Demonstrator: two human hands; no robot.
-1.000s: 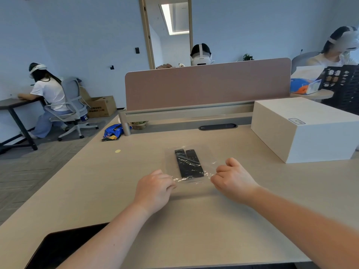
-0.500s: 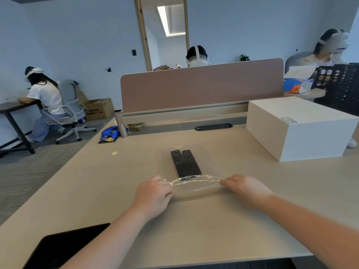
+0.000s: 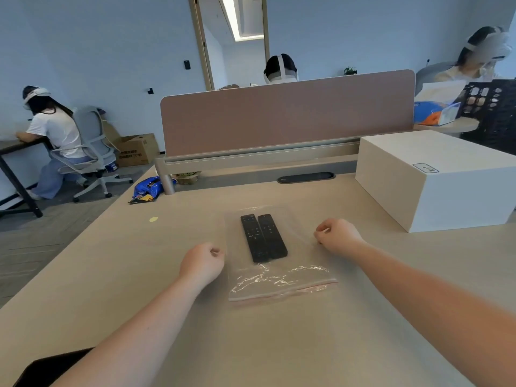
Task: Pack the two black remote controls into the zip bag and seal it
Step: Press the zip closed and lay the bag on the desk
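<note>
Two black remote controls lie side by side inside the clear zip bag, which rests flat on the beige desk. The bag's pink zip strip is at the end nearest me. My left hand is curled, with its fingertips at the bag's left edge. My right hand is curled too, pinching at the bag's right edge beside the remotes. Whether the zip is pressed closed cannot be told.
A large white box stands on the desk at the right. A brown divider panel runs along the back edge. A dark flat object lies at the near left corner. Other people sit at desks beyond.
Both hands left the bag's near zip end and moved forward to its side edges. The bag, bunched before, now lies flat with the zip end toward me.
</note>
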